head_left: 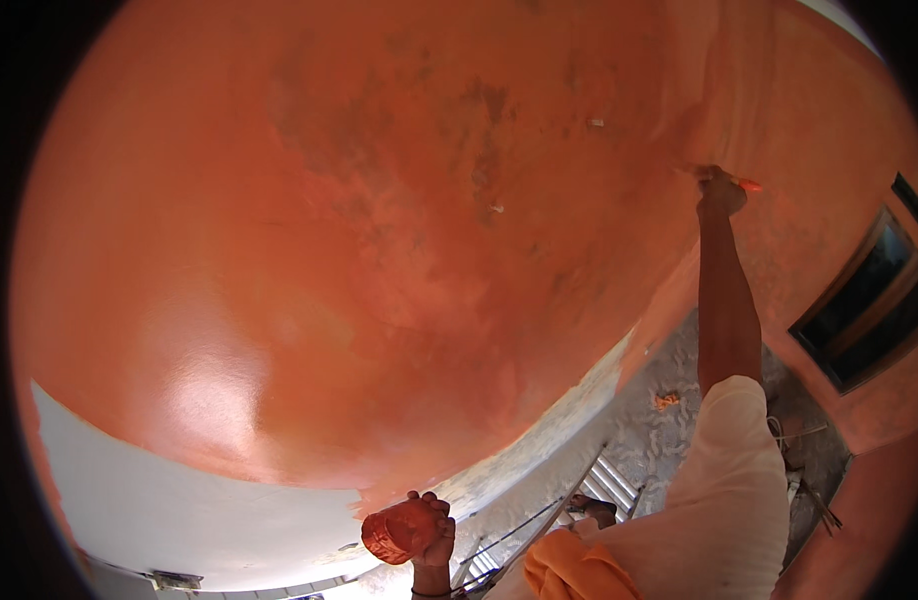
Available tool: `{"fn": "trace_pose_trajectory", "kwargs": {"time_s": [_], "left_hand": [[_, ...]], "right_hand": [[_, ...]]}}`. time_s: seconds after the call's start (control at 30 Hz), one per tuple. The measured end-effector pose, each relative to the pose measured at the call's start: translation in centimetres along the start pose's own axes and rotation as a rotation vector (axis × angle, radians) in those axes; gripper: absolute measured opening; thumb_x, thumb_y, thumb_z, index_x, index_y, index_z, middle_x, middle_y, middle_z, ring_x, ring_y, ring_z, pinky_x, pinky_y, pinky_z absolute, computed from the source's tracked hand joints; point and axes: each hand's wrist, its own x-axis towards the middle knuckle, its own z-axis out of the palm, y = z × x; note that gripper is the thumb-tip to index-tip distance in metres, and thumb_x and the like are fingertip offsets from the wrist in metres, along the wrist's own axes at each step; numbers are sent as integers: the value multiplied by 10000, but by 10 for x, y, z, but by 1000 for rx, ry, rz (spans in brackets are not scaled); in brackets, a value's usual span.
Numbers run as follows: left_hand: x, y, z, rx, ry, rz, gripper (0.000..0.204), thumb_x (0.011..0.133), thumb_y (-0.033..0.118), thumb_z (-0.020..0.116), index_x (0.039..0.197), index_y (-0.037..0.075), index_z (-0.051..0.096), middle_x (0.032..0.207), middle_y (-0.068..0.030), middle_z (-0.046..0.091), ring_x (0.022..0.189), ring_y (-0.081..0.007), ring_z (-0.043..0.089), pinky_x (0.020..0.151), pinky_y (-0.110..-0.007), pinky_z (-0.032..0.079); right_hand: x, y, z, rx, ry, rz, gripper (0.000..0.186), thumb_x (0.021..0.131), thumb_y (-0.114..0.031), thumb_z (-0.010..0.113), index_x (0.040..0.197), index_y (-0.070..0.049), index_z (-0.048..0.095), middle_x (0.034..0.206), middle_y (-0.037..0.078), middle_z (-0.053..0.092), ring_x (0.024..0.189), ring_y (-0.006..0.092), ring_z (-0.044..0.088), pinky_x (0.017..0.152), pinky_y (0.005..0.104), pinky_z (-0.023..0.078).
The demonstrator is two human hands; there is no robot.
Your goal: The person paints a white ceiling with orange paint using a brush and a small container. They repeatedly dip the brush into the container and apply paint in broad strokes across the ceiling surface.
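My right hand (721, 192) is stretched up to the orange wall (379, 250), its fingers closed round a paintbrush. The orange handle (748, 185) of the paintbrush sticks out to the right of the hand, while its blurred head is at the wall on the left side. Low in the view, my left hand (439, 532) grips a small paint pot (397, 530) coated in orange-red paint. The pot is tilted, and I cannot see how much it holds. Darker, patchy marks run over the middle of the wall.
A ladder (611, 482) stands below me, with a foot (593, 510) on or beside it. An orange cloth (579, 568) hangs at my waist. A dark-paned window (864, 300) is at the right. White wall (159, 445) shows below the orange at left. Debris lies on the floor.
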Motion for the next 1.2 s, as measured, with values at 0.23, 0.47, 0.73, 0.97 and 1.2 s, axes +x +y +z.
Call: {"fn": "trace_pose_trajectory", "kwargs": {"time_s": [0.23, 0.47, 0.73, 0.97, 1.2], "left_hand": [[20, 0, 10, 31, -54, -44, 560, 1005, 418, 701, 1454, 96, 610, 1408, -146, 588, 1318, -333, 545, 1023, -498, 539], [34, -16, 16, -39, -35, -117, 543, 1002, 400, 697, 1449, 104, 602, 1410, -145, 592, 1306, -331, 551, 996, -481, 545], [14, -4, 8, 25, -27, -64, 563, 986, 413, 724, 1437, 96, 611, 1408, -148, 590, 1301, -326, 557, 1005, -491, 542], [12, -13, 13, -58, -25, -53, 527, 1003, 401, 697, 1435, 111, 611, 1388, -131, 597, 1316, -326, 544, 1005, -495, 544], [12, -5, -8, -20, -70, -47, 613, 992, 454, 710, 1469, 86, 596, 1383, -128, 594, 1308, -328, 539, 1020, -489, 529]], "right_hand": [[-3, -139, 100, -168, -147, -661, 234, 974, -174, 653, 851, -20, 780, 803, 91, 747, 675, 191, 669, 637, 344, 543], [2, -63, 61, 718, -277, -149, 37, 921, 10, 709, 942, 37, 693, 921, 154, 762, 697, 206, 694, 595, 327, 546], [-65, -84, 48, -398, -184, -642, 150, 884, -111, 786, 916, 17, 714, 856, 98, 744, 736, 189, 709, 655, 326, 551], [-96, -116, 57, 484, -457, -345, 109, 879, -51, 758, 945, 2, 688, 874, 80, 747, 760, 178, 702, 662, 319, 560], [-57, -5, 4, -107, -62, -331, 130, 877, -11, 762, 966, -3, 668, 892, 62, 697, 798, 186, 683, 669, 315, 545]]}}
